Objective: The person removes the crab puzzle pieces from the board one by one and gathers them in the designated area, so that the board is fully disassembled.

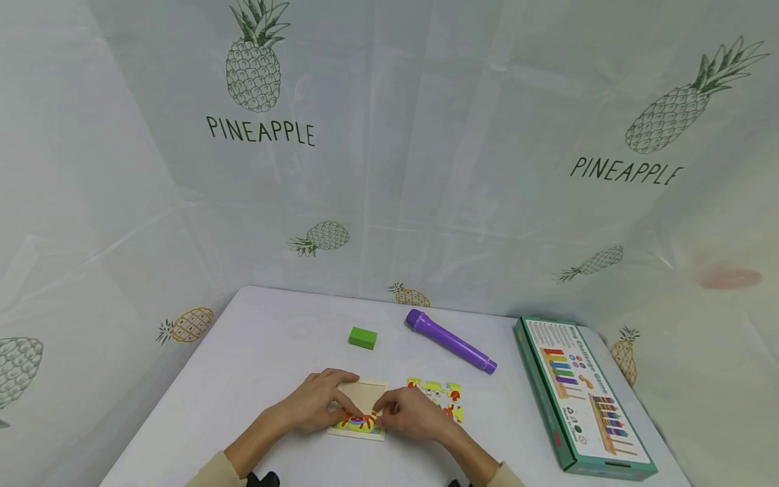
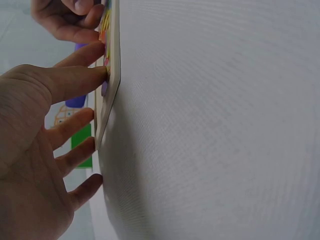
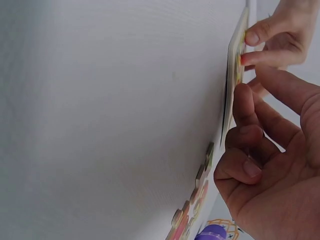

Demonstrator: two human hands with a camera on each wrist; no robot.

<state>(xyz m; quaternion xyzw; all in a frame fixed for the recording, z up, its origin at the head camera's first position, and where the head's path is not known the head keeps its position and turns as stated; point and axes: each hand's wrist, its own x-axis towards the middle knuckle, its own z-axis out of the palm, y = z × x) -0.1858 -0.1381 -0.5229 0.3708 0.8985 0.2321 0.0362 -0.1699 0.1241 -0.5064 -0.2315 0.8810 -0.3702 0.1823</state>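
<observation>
A shallow wooden puzzle tray (image 1: pixel 364 390) lies near the table's front, with colourful puzzle pieces (image 1: pixel 356 425) along its near part and bare wood at the far part. My left hand (image 1: pixel 316 402) lies over the tray's left side. Its thumb and index finger (image 2: pixel 80 82) reach nearly straight onto the pieces, and the other fingers spread along the edge. From the right, my right hand (image 1: pixel 416 412) pinches a small puzzle piece at the tray's right edge, mostly hidden by the fingertips. Its other fingers (image 3: pixel 240 167) are curled in.
Several loose puzzle pieces (image 1: pixel 453 392) lie right of the tray, partly behind my right hand. Farther back are a green block (image 1: pixel 362 338) and a purple microphone-shaped tube (image 1: pixel 453 341). A green game box (image 1: pixel 584 399) lies along the right edge of the white table (image 1: pixel 268 331).
</observation>
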